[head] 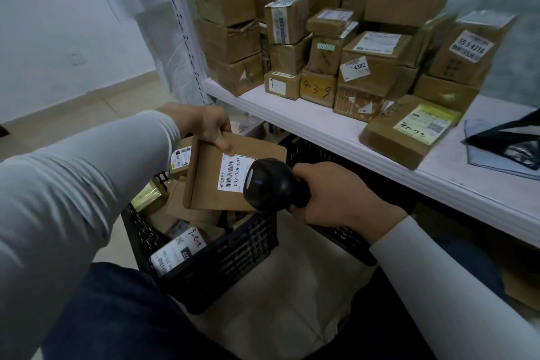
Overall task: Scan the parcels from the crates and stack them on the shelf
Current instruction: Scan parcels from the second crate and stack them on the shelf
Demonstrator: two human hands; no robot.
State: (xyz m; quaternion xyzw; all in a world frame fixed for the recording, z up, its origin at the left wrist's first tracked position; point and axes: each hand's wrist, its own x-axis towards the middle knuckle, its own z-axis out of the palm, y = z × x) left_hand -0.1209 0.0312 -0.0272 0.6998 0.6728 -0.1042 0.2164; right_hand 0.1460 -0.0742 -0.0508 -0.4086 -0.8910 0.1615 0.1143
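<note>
So my left hand point(204, 126) is clamped on the top edge of a flat cardboard parcel point(230, 175), holding it over the black crate point(233, 257) of other parcels. Right hand point(339, 199) is wrapped around the scanner point(271, 184), its head right at the parcel's label point(233, 172), just below the shelf point(321, 126) edge

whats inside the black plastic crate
The black plastic crate holds brown cardboard parcels with white labels and a gold-wrapped box. Deeper layers are covered.
</note>
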